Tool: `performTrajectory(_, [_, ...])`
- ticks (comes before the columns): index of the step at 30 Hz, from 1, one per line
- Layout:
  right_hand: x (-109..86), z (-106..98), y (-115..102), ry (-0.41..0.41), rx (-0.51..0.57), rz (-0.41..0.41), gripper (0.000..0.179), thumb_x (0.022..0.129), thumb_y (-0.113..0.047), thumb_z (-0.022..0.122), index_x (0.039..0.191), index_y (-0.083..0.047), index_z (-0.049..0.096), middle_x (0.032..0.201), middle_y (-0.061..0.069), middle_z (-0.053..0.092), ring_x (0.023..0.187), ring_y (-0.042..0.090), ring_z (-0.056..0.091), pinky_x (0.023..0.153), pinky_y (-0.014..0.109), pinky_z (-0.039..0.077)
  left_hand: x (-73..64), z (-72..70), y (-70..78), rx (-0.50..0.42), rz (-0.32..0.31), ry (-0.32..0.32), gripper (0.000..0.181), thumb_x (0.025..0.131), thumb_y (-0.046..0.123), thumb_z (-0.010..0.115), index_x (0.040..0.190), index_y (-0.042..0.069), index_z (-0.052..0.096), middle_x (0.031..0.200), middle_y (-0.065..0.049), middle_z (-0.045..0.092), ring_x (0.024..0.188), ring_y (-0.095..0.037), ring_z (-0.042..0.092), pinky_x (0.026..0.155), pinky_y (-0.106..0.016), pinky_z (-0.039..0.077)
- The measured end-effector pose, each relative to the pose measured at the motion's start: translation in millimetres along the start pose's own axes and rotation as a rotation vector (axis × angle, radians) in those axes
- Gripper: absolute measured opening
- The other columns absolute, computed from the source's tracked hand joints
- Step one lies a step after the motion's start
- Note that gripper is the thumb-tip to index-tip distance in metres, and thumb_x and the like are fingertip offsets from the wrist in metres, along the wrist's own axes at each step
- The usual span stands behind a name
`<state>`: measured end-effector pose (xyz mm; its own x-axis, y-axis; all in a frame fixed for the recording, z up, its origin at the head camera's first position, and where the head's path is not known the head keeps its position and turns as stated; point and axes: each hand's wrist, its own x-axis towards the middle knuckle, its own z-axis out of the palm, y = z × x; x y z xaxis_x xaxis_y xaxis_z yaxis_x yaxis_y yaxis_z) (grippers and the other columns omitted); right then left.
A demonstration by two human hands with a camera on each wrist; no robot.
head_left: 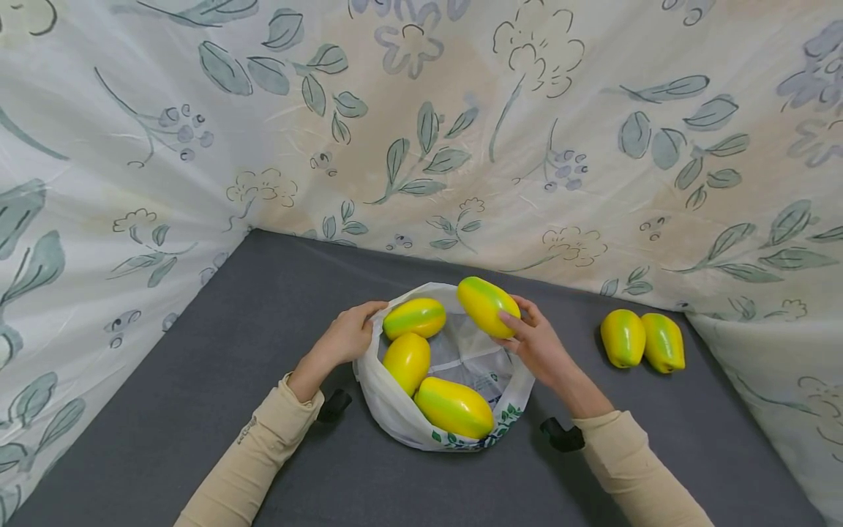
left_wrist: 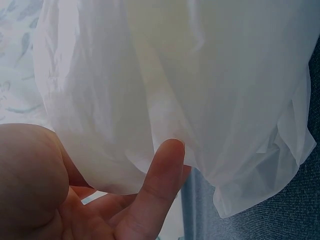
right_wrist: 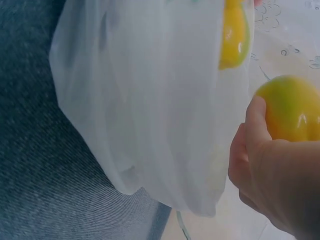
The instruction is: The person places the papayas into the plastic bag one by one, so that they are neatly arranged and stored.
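Grey cloth (head_left: 296, 278) under a white bag (head_left: 388, 417) of three fruits (head_left: 415, 318) (head_left: 407, 364) (head_left: 454, 408), hands (head_left: 339, 337) (head_left: 540, 348) curled round rim (head_left: 377, 351) and fourth fruit (head_left: 487, 304)

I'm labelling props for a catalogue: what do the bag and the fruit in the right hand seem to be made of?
The bag is probably thin plastic film, faintly shiny: it creases and looks translucent. The yellow-green fruit in the right hand looks smooth and glossy, with bright highlights; perhaps moulded plastic, though real waxy skin is possible.
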<state>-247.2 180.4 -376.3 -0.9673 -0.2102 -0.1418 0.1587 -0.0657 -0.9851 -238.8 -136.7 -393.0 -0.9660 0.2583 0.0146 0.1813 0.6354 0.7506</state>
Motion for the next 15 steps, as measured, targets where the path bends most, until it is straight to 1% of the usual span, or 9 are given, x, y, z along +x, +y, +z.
performTrajectory(1, [0.0,0.5,0.9,-0.005,-0.005,0.002,0.063,0.098,-0.02,0.056,0.146,-0.008,0.016,0.144,0.013,0.024,0.113,0.025,0.045,0.093,0.036,0.045,0.0,0.0,0.0,-0.003,-0.001,-0.002,0.043,0.098,-0.002,0.04,0.141,0.004,0.046,0.14,-0.016,0.046,0.077,-0.029,0.05,0.075,-0.038,0.043])
performTrajectory(2, [0.0,1.0,1.8,-0.008,-0.012,0.003,0.064,0.098,-0.02,0.056,0.146,-0.008,0.017,0.143,0.014,0.025,0.113,0.025,0.045,0.093,0.036,0.045,0.1,0.0,-0.1,-0.002,-0.001,-0.001,0.043,0.098,-0.002,0.041,0.141,0.004,0.046,0.14,-0.016,0.046,0.08,-0.028,0.051,0.076,-0.038,0.043])
performTrajectory(4, [-0.4,1.4,3.2,-0.013,-0.022,0.007,0.064,0.098,-0.021,0.056,0.146,-0.007,0.017,0.142,0.015,0.026,0.113,0.026,0.045,0.093,0.036,0.045,0.1,0.1,0.0,0.003,0.002,0.003,0.043,0.098,-0.002,0.041,0.14,0.004,0.046,0.14,-0.016,0.047,0.09,-0.027,0.052,0.079,-0.038,0.042])
performTrajectory(8, [-0.5,1.8,6.6,-0.021,-0.032,0.028,0.065,0.098,-0.02,0.057,0.147,-0.006,0.016,0.142,0.016,0.025,0.113,0.027,0.044,0.094,0.038,0.044,0.0,-0.1,0.5,0.003,0.001,0.003,0.043,0.098,-0.002,0.041,0.14,0.004,0.046,0.14,-0.016,0.047,0.101,-0.028,0.051,0.081,-0.04,0.041])
performTrajectory(15, [-1.4,5.3,11.2,-0.024,-0.058,0.064,0.066,0.097,-0.021,0.057,0.147,-0.006,0.016,0.144,0.017,0.024,0.113,0.028,0.043,0.096,0.04,0.042,-0.6,-0.1,0.9,0.001,-0.002,-0.001,0.043,0.099,-0.001,0.04,0.141,0.004,0.046,0.14,-0.016,0.046,0.106,-0.029,0.051,0.082,-0.041,0.041])
